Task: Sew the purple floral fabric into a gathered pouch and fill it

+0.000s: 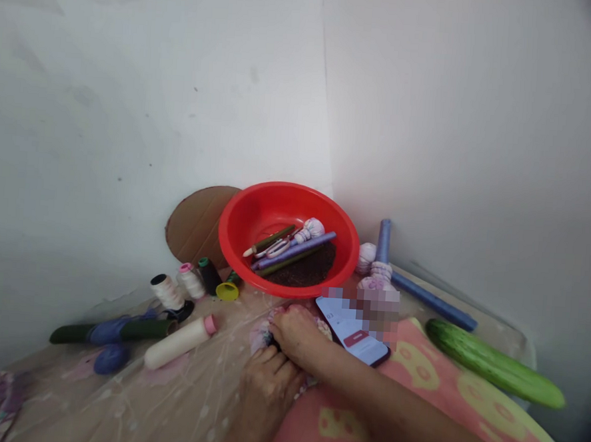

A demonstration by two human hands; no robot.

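Observation:
My left hand (268, 386) and my right hand (296, 333) are close together in front of the red basin. The fingers of both are closed on a light floral cloth (259, 335), gathered up between them. A dark patch shows at the cloth's opening, but my fingers hide most of it. Just right of my right hand lies a lit phone (351, 331), screen up. The red basin (229, 243) contains dark loose material (303, 267), scissors (278, 248), a purple rod (294, 250) and a tied cloth ball (315, 228).
Thread spools (190, 280) stand left of the basin, near a cream cylinder (180, 343) and a dark green tube (143, 330). Rightward are a cucumber (494, 363), a blue rod (433, 301) and a pink-yellow cloth (417, 365). Cardboard (195, 225) leans against the wall.

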